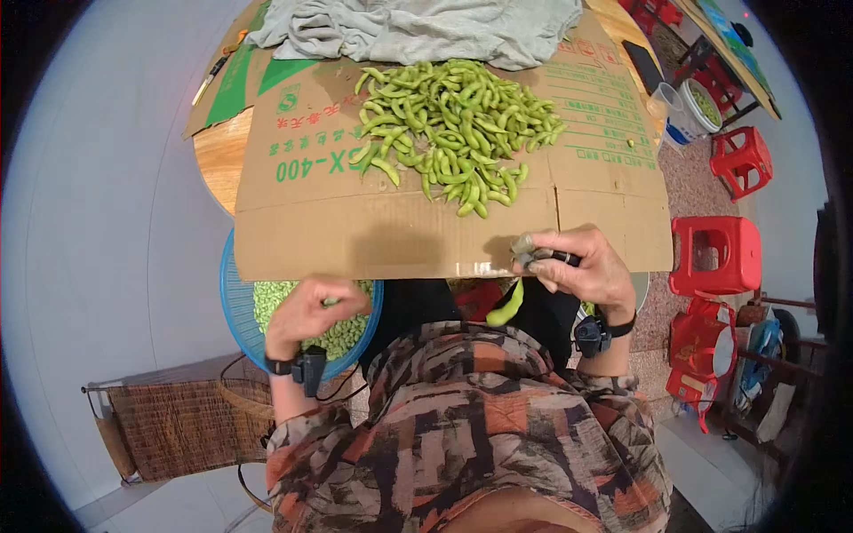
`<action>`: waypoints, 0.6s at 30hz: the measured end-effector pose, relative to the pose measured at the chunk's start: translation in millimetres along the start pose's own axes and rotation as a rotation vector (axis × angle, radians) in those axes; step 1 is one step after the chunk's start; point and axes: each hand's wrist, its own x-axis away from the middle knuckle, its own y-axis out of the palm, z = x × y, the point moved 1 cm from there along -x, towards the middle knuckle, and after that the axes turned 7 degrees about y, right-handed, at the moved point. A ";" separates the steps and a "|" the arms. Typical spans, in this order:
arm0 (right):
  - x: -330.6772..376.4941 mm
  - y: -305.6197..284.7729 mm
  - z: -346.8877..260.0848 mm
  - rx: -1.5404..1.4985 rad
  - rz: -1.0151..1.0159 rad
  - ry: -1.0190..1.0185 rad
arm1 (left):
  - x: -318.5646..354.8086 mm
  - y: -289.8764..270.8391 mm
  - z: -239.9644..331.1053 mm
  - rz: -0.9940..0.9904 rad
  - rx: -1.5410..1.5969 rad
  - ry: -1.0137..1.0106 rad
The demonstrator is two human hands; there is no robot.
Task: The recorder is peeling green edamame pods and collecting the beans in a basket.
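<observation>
My left hand (306,311) is closed above the blue basket (238,311), which holds many shelled green beans (342,339). A bit of green, apparently a shelled bean, shows at its curled fingers. By the near edge of the cardboard, my right hand (586,262) grips a small tool with a black handle (560,256); its working end is hard to make out. Something greyish covers the tip of the thumb or finger there. A green soybean pod (506,306) hangs just below those fingertips, over my lap. A heap of soybean pods (453,129) lies on the flattened cardboard (302,226).
A grey cloth (418,31) lies beyond the heap. A dark phone-like slab (641,64) rests on the table's right side. Red stools (715,253) and a white bucket (700,105) stand to the right. Another container (641,289) is partly hidden behind my right wrist.
</observation>
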 end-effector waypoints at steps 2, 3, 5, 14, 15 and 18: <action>-1.5 -0.8 8.5 0.247 0.026 -0.075 | 9.0 -7.3 5.9 -0.099 -0.282 0.024; -4.9 -1.7 8.5 0.264 0.056 -0.036 | 10.1 -12.9 11.2 -0.015 -0.303 -0.014; -15.0 9.5 3.0 0.220 0.123 -0.004 | -0.5 -18.1 16.9 0.209 -0.453 -0.084; -38.3 33.6 5.4 0.432 0.275 -0.093 | -135.6 -17.0 12.1 0.446 -1.089 0.334; -40.3 33.1 11.8 0.433 0.281 -0.091 | -138.2 -17.0 11.8 0.458 -1.093 0.332; -45.6 36.3 23.0 0.334 0.409 -0.187 | -137.5 -0.6 10.0 0.409 -0.589 0.405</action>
